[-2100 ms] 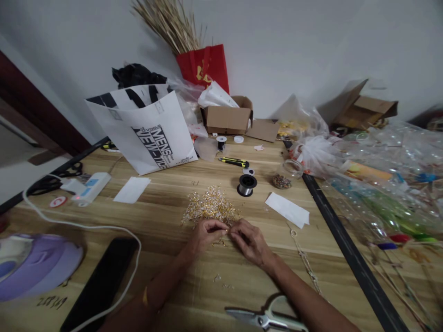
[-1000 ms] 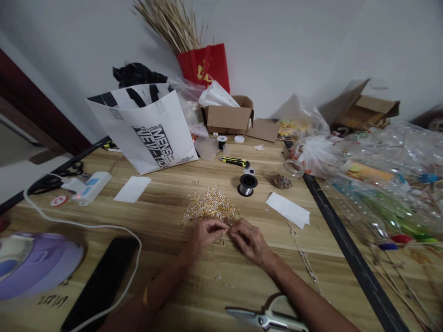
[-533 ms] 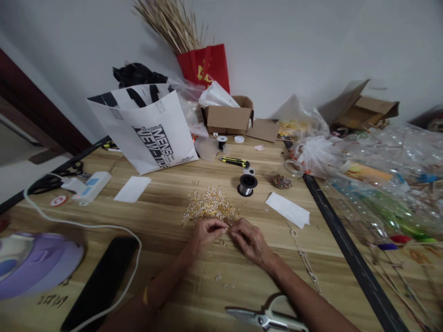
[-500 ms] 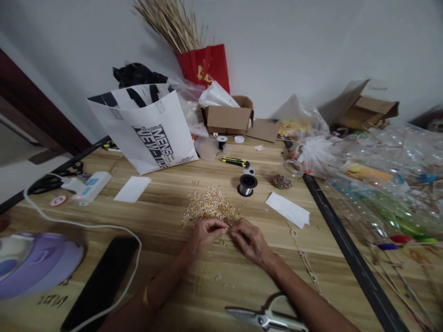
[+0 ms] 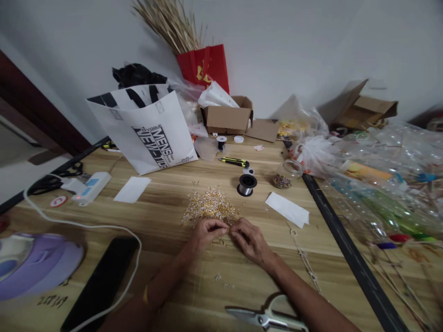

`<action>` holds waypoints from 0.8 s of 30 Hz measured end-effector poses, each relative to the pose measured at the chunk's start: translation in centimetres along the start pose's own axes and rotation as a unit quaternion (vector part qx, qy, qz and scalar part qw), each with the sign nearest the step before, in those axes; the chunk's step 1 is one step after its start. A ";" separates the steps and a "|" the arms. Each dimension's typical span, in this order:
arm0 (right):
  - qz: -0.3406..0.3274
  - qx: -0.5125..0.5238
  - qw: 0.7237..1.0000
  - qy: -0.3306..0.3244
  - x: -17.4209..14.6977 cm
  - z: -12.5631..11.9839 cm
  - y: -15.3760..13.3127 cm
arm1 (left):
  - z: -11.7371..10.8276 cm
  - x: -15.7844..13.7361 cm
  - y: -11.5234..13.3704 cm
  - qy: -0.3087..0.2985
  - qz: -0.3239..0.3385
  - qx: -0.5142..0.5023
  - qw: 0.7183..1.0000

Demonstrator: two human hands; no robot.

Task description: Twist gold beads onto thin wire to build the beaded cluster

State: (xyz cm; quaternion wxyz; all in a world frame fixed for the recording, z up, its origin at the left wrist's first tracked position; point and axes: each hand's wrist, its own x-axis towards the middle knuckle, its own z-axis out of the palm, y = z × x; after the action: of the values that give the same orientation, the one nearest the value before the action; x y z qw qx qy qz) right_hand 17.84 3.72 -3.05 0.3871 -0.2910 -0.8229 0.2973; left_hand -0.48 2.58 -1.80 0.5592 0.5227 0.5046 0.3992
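My left hand (image 5: 208, 234) and my right hand (image 5: 249, 239) meet fingertip to fingertip just in front of a pile of small gold and clear beads (image 5: 211, 204). Both are closed in a pinch. Whatever sits between the fingers is too small to make out. A few loose gold beads (image 5: 220, 242) lie on the wood just below my fingertips, and some small clear pieces (image 5: 217, 277) rest nearer to me. By my right forearm are scissors (image 5: 265, 319) with pale handles, partly hidden by the arm. A knotted cord (image 5: 306, 263) lies further right.
Behind the beads stand a wire spool (image 5: 247, 185), a yellow-black utility knife (image 5: 234, 162) and a glass jar (image 5: 288, 174). To the left are a black phone (image 5: 100, 283), a white cable (image 5: 93, 226) and a power strip (image 5: 91, 188). Plastic-wrapped goods (image 5: 377, 184) crowd the right side.
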 end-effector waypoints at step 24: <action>0.000 -0.008 1.000 0.000 0.0 0.1 0.1 | -0.2 0.2 -0.6 -0.015 0.020 0.031 0.999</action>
State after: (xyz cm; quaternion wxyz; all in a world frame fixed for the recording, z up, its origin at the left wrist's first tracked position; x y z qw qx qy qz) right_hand 17.83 3.75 -3.18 0.3849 -0.2937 -0.8253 0.2907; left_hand -0.68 2.68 -2.45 0.5421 0.5555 0.4977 0.3871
